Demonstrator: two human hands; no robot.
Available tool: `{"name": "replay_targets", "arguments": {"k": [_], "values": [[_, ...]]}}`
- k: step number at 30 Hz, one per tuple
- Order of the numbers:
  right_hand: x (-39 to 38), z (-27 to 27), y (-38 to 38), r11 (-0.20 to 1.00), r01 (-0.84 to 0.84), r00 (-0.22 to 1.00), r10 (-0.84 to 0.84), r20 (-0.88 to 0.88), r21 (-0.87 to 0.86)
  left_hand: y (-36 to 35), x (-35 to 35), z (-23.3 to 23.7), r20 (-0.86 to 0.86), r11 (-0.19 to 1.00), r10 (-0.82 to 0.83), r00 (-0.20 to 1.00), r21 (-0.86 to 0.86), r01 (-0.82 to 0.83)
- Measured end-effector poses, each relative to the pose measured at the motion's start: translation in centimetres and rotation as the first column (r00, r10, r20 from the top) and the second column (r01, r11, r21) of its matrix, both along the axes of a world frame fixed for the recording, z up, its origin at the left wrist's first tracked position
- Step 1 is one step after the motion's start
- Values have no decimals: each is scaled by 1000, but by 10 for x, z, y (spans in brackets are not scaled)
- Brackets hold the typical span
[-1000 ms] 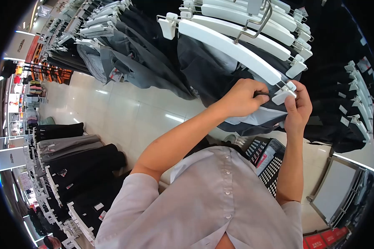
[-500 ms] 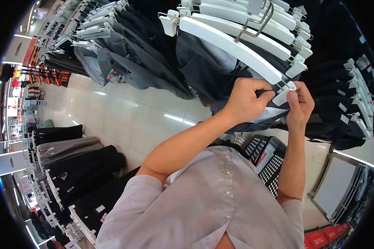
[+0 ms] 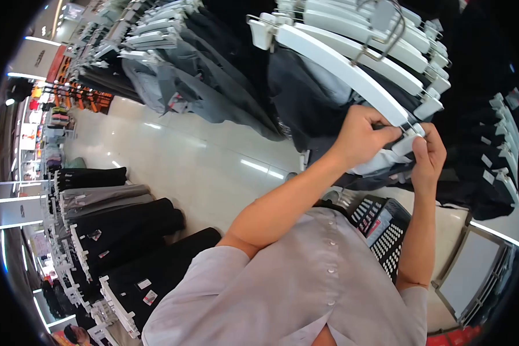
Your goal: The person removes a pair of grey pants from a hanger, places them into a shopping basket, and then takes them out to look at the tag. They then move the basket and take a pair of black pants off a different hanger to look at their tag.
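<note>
A white clip hanger hangs at the front of a rack, with dark trousers on it that show a pale grey lining. My left hand is closed on the trousers' waistband beside the hanger's near end, thumb and fingers pinched together. My right hand grips the white clip at that same end, its thumb on the clip's face. Whether the clip's jaws are apart cannot be seen. The far-end clip sits at the hanger's other tip.
More white hangers with dark trousers crowd behind. Grey trousers hang on a rack to the left, folded black trousers lower left. A black perforated basket stands by my body. Another rack of dark garments is on the right.
The whole view has shifted, so the rack and both hands appear farther right and slightly lower. Both hands keep their hold at the same hanger end.
</note>
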State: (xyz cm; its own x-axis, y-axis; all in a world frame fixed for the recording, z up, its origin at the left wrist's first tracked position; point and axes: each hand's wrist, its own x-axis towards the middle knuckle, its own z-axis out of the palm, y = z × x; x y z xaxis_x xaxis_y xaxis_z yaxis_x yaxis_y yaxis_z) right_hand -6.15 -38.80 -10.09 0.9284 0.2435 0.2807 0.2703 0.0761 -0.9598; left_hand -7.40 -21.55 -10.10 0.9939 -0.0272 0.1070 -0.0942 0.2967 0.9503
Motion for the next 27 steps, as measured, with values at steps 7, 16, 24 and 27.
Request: {"name": "replay_targets", "arguments": {"k": [7,16,24,27], "values": [[2,-4,1,996,38,998,-35,45,-76,8,5,1,100,984,18,995,174,-35],[6,-5,-3,998,60,996,-61,71,15,13,-22,-21,182,887,38,983,447,-117],[15,6,-16,999,-5,1000,4,23,49,56,-45,-128,48,586,355,934,766,-263],[25,11,-22,999,-34,998,33,46,30,103,-62,-97,-238,824,317,918,549,-142]]}}
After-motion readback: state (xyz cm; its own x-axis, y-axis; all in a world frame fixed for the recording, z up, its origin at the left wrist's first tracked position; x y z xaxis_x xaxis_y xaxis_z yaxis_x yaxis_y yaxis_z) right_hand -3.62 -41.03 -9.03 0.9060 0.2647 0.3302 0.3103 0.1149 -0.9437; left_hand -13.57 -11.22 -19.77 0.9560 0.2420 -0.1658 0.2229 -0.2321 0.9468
